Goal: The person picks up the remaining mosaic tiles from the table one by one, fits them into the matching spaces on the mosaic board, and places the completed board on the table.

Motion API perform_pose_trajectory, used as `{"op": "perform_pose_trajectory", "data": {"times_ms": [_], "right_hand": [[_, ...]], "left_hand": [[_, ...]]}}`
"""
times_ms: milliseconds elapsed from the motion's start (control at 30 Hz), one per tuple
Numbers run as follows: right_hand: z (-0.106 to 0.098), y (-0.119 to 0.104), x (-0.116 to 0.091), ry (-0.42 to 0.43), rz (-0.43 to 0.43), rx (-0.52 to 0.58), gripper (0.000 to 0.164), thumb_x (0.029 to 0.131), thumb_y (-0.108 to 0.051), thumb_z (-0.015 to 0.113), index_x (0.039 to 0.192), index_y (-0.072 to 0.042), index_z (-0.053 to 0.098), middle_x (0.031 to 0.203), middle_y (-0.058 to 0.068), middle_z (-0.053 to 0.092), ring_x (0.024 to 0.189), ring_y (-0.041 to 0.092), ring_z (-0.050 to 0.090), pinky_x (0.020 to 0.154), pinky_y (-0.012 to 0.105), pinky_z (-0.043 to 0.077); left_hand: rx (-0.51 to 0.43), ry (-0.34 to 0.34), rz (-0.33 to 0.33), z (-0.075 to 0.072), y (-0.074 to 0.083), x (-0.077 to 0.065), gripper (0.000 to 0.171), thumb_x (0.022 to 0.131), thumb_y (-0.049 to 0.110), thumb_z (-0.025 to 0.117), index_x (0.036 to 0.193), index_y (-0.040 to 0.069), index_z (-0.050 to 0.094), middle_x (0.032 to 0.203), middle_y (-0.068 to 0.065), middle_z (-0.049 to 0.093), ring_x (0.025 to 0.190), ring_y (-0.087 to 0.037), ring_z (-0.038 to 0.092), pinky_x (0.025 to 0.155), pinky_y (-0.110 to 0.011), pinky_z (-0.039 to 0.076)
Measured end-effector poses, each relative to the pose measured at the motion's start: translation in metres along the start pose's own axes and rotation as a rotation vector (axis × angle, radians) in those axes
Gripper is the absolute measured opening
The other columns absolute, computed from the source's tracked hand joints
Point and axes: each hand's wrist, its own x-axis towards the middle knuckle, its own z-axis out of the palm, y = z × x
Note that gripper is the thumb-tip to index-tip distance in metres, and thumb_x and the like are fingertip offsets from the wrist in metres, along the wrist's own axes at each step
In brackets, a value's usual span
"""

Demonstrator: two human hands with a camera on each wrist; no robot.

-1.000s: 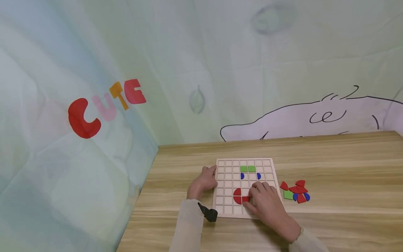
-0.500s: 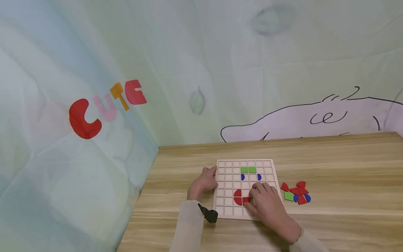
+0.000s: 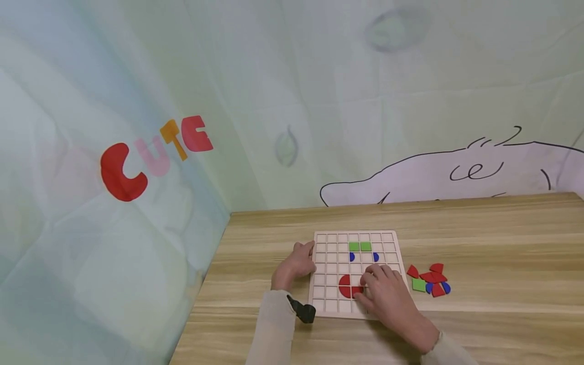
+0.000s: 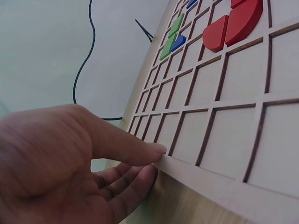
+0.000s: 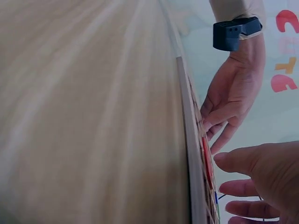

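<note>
A pale wooden grid board (image 3: 319,306) lies on the table. My left hand (image 3: 296,264) grips its left edge. In the left wrist view the thumb (image 4: 152,151) is on the rim and the other fingers are beneath it at the side. My right hand (image 3: 388,294) is over the lower right of the board, its thumb at a red quarter-circle piece (image 3: 356,291). Seen from the right wrist, the thumb and fingers (image 5: 238,187) are spread apart. Two more red pieces (image 3: 344,291) adjoin it on the left. Green squares (image 3: 354,246) and blue half-circles (image 3: 352,257) sit higher in the grid.
To the right of the board lies a loose pile of red pieces (image 3: 437,267), a green square (image 3: 418,285) and blue half-circles (image 3: 446,288). A printed cloth wall (image 3: 283,101) stands behind the wooden table (image 3: 255,233). A black device (image 3: 303,310) is strapped to the left wrist.
The red quarter-circle by my right thumb shows slightly more of its face in its cell. Both hands have stayed almost still, and the view has shifted a little.
</note>
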Motion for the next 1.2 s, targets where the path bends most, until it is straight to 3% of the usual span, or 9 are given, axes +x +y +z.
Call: {"op": "perform_pose_trajectory", "data": {"times_ms": [500, 700, 867, 1200], "right_hand": [[-0.011, 0.008, 0.003, -0.001, -0.052, 0.129, 0.017, 0.076, -0.024, 0.078, 0.087, -0.018, 0.068, 0.102, -0.001, 0.060, 0.096, 0.020, 0.054, 0.087, 0.040, 0.047], [-0.015, 0.015, 0.001, -0.050, -0.086, 0.164, 0.018, 0.077, -0.023, 0.077, 0.092, -0.019, 0.067, 0.105, -0.002, 0.059, 0.100, 0.019, 0.054, 0.090, 0.041, 0.047], [-0.018, 0.024, -0.002, -0.080, -0.081, 0.172, 0.023, 0.077, -0.025, 0.078, 0.096, -0.020, 0.067, 0.110, -0.002, 0.060, 0.104, 0.019, 0.055, 0.091, 0.040, 0.048], [-0.030, 0.037, -0.007, -0.054, -0.116, 0.167, 0.026, 0.076, -0.020, 0.079, 0.099, -0.016, 0.066, 0.111, 0.000, 0.060, 0.105, 0.020, 0.056, 0.088, 0.040, 0.050]], "left_hand": [[0.000, 0.001, -0.007, -0.001, 0.002, -0.002, 0.076, 0.078, -0.005, 0.054, 0.149, 0.008, 0.032, 0.127, -0.017, 0.038, 0.098, -0.027, 0.041, 0.079, -0.036, 0.036], [0.005, 0.000, -0.012, -0.001, 0.001, -0.001, 0.076, 0.078, -0.006, 0.053, 0.150, 0.008, 0.031, 0.127, -0.016, 0.037, 0.099, -0.027, 0.041, 0.082, -0.037, 0.036], [0.013, -0.004, -0.008, 0.000, 0.001, -0.001, 0.076, 0.078, -0.005, 0.054, 0.149, 0.007, 0.031, 0.127, -0.017, 0.038, 0.099, -0.027, 0.041, 0.082, -0.037, 0.036], [0.008, -0.003, -0.011, 0.000, 0.001, -0.003, 0.076, 0.078, -0.005, 0.054, 0.149, 0.008, 0.032, 0.126, -0.016, 0.038, 0.100, -0.027, 0.041, 0.083, -0.038, 0.036]]}}
